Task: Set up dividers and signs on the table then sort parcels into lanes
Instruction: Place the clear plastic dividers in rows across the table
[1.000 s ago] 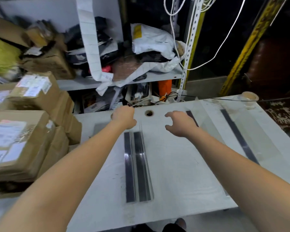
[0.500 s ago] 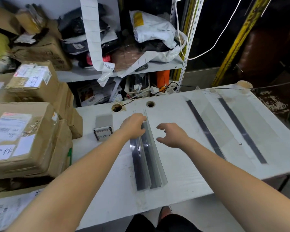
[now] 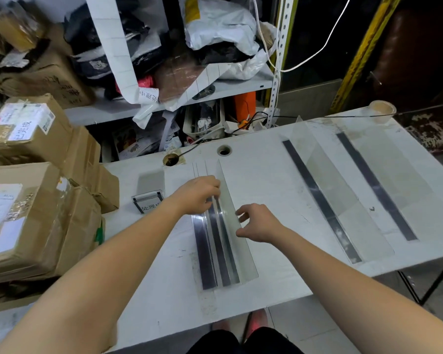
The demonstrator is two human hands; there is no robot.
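Note:
Several clear acrylic dividers with dark base strips (image 3: 221, 249) stand bunched together in the middle of the white table (image 3: 164, 290). My left hand (image 3: 197, 195) pinches their upper edges near the far end. To the right of the outermost pane, my right hand (image 3: 258, 223) hovers with its fingers spread, holding nothing. Two more dividers stand apart on the right half of the table, one (image 3: 322, 200) nearer the middle and another (image 3: 376, 185) further right. A small acrylic sign (image 3: 149, 200) with printed characters stands left of my left hand.
Taped cardboard parcels (image 3: 36, 213) are stacked on the table's left end. A roll of tape (image 3: 382, 111) sits at the far right corner. Two cable holes (image 3: 224, 150) lie near the back edge. Cluttered shelves (image 3: 164, 103) rise behind the table.
My hands drew back from the far edge to the bunched dividers. My left hand took hold of their tops and tilted them upright; my right hand came alongside. The view shifted down.

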